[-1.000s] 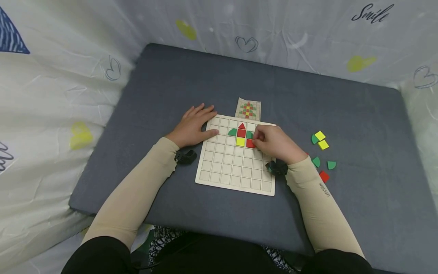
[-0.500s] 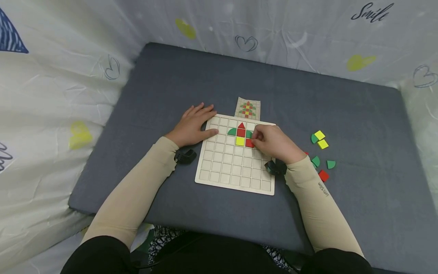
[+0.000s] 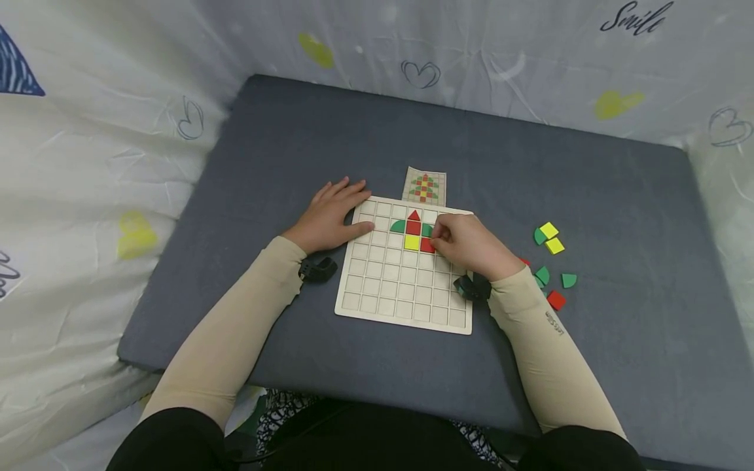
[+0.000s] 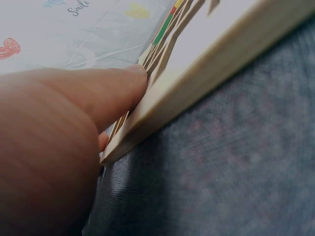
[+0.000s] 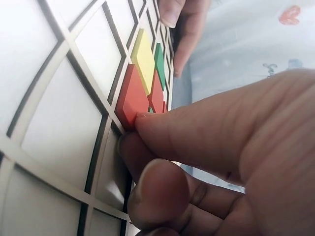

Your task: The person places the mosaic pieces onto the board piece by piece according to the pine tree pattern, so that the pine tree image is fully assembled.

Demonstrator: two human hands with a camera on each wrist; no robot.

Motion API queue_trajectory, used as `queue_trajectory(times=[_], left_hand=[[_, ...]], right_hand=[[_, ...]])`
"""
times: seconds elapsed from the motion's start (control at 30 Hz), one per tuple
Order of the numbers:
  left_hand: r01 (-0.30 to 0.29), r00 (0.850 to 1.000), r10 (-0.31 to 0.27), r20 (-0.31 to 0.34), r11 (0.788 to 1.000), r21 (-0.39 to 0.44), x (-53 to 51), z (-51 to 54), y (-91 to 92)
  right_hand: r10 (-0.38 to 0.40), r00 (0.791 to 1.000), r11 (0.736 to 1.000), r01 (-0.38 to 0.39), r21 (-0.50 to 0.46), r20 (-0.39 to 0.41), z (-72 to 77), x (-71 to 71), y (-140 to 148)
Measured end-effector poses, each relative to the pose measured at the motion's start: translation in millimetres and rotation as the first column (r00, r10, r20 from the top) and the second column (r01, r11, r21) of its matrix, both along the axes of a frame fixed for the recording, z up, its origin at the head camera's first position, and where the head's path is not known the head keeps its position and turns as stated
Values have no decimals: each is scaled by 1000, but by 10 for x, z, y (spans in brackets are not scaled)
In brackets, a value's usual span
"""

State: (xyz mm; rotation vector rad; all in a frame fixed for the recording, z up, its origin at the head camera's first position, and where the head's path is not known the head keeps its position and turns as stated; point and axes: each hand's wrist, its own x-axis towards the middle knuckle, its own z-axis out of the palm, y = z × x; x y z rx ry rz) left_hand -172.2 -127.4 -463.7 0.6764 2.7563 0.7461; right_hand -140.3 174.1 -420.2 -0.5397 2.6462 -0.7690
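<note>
Evidently, the right hand (image 3: 469,243) pinches a red square (image 5: 132,98); the left hand (image 3: 327,220), fingers straight, touches the board (image 3: 389,289) at ten o'clock; card (image 3: 425,188) at twelve (head view only).

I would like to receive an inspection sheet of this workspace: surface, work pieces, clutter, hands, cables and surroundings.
Surface: dark grey table.
Job's things: grid board bearing a red triangle, upper red square, lower red square, yellow square and two green quarter-circles; pattern card at its far edge; loose tiles off to its right.
Clutter: nothing seen beyond the loose tiles.
Hands: left hand rests on the board's left edge; right hand pinches the lower red square.
Cables: thin dark strand below the table's near edge; cannot tell whether it is a cable.
Surroundings: pale sheeting printed with hearts and "Smile".
</note>
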Motion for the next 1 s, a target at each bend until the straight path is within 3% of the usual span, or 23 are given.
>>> queue_trajectory(times=[0.37, 0.6, 1.0], left_hand=[[18, 1000, -18, -5, 1000, -7, 8, 4, -7], [15, 1000, -15, 3, 1000, -4, 10, 7, -6], [16, 1000, -16, 6, 1000, 5, 6, 3, -12]], right_hand=[[33, 999, 999, -34, -13, -15, 16, 19, 73], [0, 1000, 1000, -1, 25, 13, 102, 7, 134], [-99, 995, 994, 99, 34, -11, 271, -11, 365]])
